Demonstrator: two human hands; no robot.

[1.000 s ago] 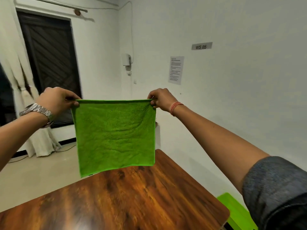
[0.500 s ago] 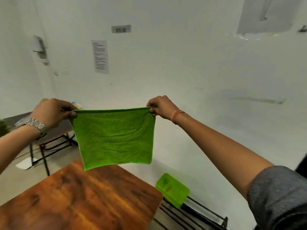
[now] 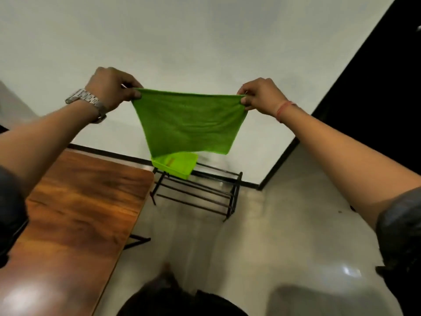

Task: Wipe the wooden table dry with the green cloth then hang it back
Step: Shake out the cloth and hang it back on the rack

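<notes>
White wall, tabletop (image 3: 75, 201) at left. Both hands — left (image 3: 111, 88), right (image 3: 262, 96) — pinch the cloth (image 3: 189, 124) corners, taut in air above the rack (image 3: 198, 190). Keep it spread, lower evenly onto a bar.

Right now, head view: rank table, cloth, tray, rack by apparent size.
1. table, though nearest the camera
2. cloth
3. rack, close to the cloth, so unsure
4. tray, partly behind the cloth

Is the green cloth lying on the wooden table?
No, both hands hold the square green cloth in the air, beside the wooden table.
</notes>
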